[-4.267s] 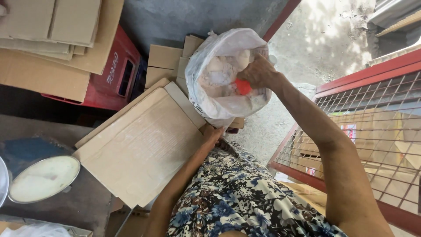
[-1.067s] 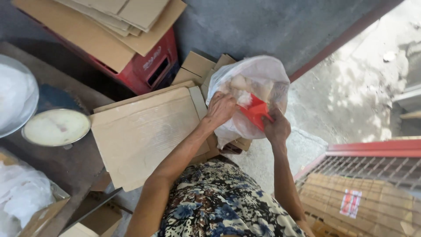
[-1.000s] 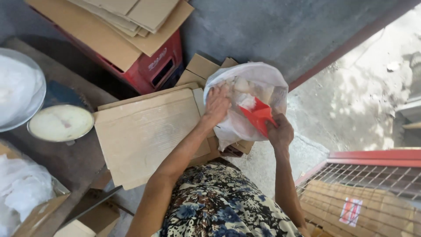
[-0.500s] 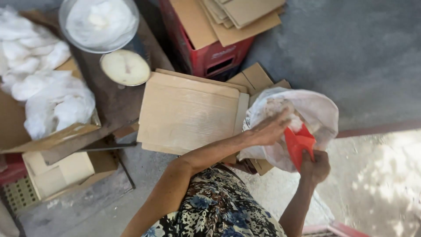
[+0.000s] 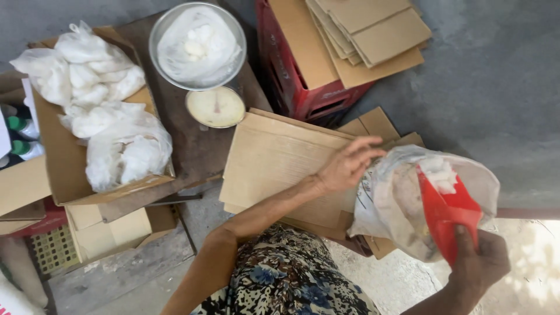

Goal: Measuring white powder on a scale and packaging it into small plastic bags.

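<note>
Head view: right hand [image 5: 479, 265] clamped on red scoop [image 5: 446, 213], now lifted at the mouth of the white plastic bag [image 5: 402, 204], a white lump riding on its blade. Left hand [image 5: 348, 164] gripping the bag's rim, fingers spread. Compared with half a second ago, bag and hands sitting further right, scale pan [image 5: 197, 45] and cardboard sheets [image 5: 280, 166] nearer centre.

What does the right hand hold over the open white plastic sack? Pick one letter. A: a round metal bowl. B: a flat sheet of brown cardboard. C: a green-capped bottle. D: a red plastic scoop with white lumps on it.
D: the right hand grips the red plastic scoop, white lumps on its blade, at the mouth of the white plastic sack, which the left hand holds open.
</note>
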